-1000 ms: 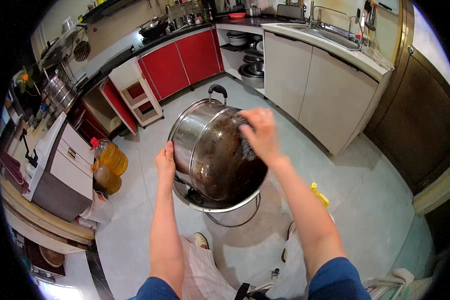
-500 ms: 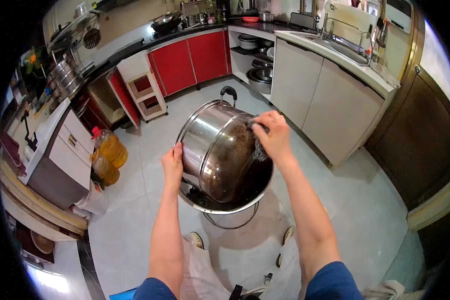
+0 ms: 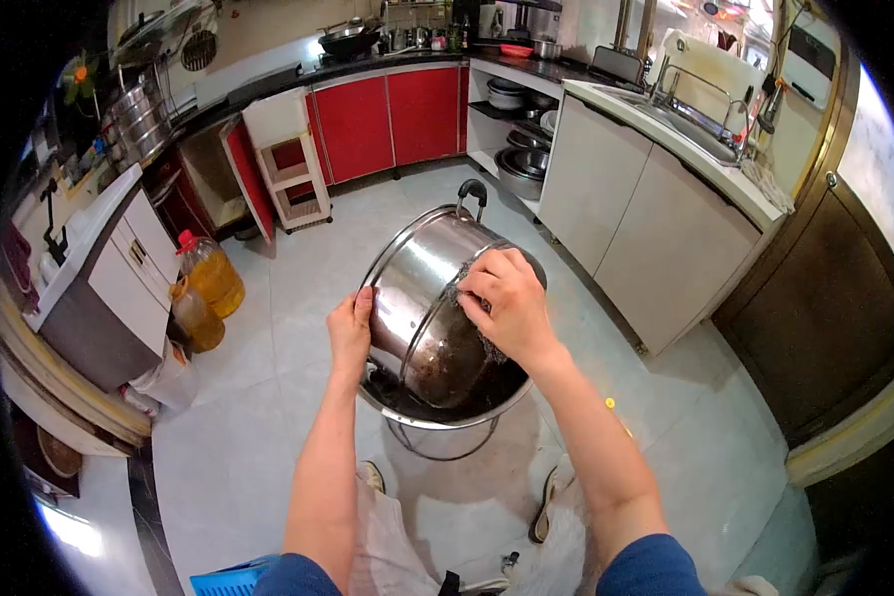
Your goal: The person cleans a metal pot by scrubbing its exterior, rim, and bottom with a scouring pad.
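Observation:
A large steel stockpot [image 3: 402,298] lies tilted on its side over a wide metal basin [image 3: 447,422], with one black handle [image 3: 474,192] pointing up. Brown and black stains mark its lower side and base. My left hand [image 3: 350,333] grips the pot's rim at the left. In my right hand [image 3: 507,303] is a grey steel wool scrubber [image 3: 494,350], pressed against the stained side near the raised band. Fingers partly hide the scrubber. A wire stand [image 3: 442,457] holds the basin off the floor between my feet.
Two jugs of yellow oil [image 3: 212,278] stand on the floor at left, near a white bin [image 3: 169,382]. A white rolling shelf [image 3: 293,174] and an open red cabinet door [image 3: 246,179] are behind. At right are the sink cabinet [image 3: 656,209] and a brown door [image 3: 815,308].
My right hand has moved left across the pot with the scrubber, from near its base edge toward the raised band. The left hand keeps its hold on the rim. The view has shifted slightly.

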`<state>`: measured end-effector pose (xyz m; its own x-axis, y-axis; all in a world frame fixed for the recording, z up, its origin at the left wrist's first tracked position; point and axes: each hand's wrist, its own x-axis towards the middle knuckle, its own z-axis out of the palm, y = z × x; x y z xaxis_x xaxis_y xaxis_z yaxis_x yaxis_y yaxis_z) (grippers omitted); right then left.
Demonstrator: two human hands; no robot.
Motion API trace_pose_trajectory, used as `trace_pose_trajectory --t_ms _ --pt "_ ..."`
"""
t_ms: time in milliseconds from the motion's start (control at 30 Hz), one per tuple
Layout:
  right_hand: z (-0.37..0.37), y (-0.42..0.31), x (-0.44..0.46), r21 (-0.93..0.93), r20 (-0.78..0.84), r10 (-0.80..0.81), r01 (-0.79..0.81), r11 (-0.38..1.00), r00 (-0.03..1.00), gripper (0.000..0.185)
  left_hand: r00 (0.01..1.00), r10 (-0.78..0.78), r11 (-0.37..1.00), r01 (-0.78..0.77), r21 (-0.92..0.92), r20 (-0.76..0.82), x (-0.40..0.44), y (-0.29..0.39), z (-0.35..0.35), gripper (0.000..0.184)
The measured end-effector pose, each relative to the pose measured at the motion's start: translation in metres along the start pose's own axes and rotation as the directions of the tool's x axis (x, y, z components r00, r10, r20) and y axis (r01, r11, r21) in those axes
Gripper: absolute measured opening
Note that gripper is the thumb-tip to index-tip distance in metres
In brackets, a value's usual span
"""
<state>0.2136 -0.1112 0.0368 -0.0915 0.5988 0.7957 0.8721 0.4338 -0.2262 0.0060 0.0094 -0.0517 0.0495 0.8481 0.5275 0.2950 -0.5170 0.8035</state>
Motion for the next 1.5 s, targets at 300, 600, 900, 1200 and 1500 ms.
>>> trace_pose_trajectory --t_ms 300,600,900,1200,1500 --pt "-0.009 0.030 0.000 -0.011 -0.054 0.030 -0.030 0.999 0.998 0.010 1.000 -0.006 0.998 0.006 0.058 -0.009 -0.001 0.002 0.003 0.052" --pt "-0.012 0.039 0.004 -0.024 -0.053 0.061 -0.062 0.998 0.997 0.009 0.998 -0.055 0.991 0.052 0.122 0.024 0.005 -0.005 0.006 0.054" --pt "-0.006 0.043 0.007 -0.030 0.014 0.075 -0.075 0.997 0.997 0.013 0.993 -0.097 0.990 0.089 0.114 0.074 0.005 0.003 0.005 0.057" --pt "0.010 -0.033 -0.010 -0.071 0.208 -0.293 0.313 0.947 0.933 0.016 0.988 -0.104 0.992 0.095 0.084 0.113 0.004 0.002 0.005 0.060" --pt "-0.005 -0.002 -0.010 -0.057 -0.001 -0.060 0.060 0.997 0.998 0.026 0.990 -0.114 0.991 0.108 0.077 0.080 0.007 0.002 0.009 0.057"
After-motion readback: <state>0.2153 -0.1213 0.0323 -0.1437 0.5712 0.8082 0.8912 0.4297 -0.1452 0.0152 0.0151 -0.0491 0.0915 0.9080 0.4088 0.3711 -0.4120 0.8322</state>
